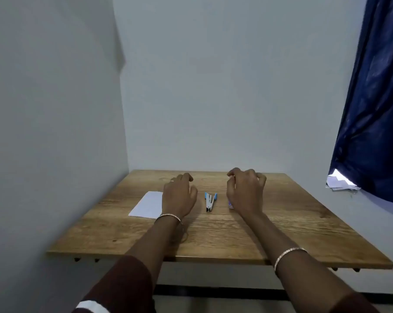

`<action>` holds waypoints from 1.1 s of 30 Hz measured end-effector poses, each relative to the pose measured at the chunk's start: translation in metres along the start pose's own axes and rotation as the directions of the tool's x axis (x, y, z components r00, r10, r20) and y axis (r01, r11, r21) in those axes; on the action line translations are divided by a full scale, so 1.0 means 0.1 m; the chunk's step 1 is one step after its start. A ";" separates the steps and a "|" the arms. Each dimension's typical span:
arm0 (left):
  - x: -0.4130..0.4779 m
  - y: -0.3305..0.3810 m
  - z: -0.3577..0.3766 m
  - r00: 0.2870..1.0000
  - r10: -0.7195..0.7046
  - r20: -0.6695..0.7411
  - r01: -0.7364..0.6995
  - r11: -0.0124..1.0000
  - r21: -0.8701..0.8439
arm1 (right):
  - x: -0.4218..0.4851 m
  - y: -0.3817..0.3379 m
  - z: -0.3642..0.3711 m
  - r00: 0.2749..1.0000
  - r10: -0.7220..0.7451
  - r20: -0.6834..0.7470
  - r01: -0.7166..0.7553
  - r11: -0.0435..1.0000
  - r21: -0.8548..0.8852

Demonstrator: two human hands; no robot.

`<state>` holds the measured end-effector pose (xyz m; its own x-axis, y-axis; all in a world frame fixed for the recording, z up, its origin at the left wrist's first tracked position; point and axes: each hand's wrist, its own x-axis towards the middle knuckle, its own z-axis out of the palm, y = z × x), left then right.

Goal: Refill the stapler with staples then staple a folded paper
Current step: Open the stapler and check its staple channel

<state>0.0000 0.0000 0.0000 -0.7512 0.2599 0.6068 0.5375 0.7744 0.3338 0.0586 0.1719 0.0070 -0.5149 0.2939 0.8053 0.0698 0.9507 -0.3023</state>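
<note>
A small stapler (210, 201) with blue ends lies on the wooden table (281, 222), between my two hands. My left hand (179, 196) hovers just left of it with fingers loosely curled and holds nothing; it covers the right edge of a white sheet of paper (148, 204). My right hand (245, 190) hangs to the right of the stapler, fingers loosely curled, nothing in it. Under its heel peeks a small bluish object (230, 205), mostly hidden.
The table stands in a corner, with a wall close on the left and another behind. A dark blue curtain (371, 109) hangs at the right, with white papers (340, 182) on a ledge beneath it.
</note>
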 end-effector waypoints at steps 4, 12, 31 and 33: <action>0.08 0.04 0.31 0.991 -0.101 0.092 0.116 0.978 -0.175 | 0.05 0.10 0.30 0.986 0.078 0.147 -0.083 0.996 0.028; 0.39 0.04 0.82 0.993 -0.079 0.090 0.098 0.967 -0.236 | 0.30 0.40 0.74 0.911 0.013 0.413 -0.067 0.991 0.117; 0.67 -0.10 0.90 0.880 -0.272 0.390 0.468 0.637 -0.613 | 0.35 0.59 0.67 0.846 -0.131 0.517 -0.050 0.946 0.320; 0.67 -0.08 0.85 0.854 -0.224 0.469 0.500 0.601 -0.623 | 0.35 0.59 0.67 0.895 -0.143 0.423 -0.023 0.931 0.365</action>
<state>-0.0873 0.0601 -0.0233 -0.9419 0.3192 0.1051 0.1864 0.2362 0.9537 -0.0131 0.2312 -0.0167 -0.8319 0.0845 0.5484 -0.2348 0.8418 -0.4860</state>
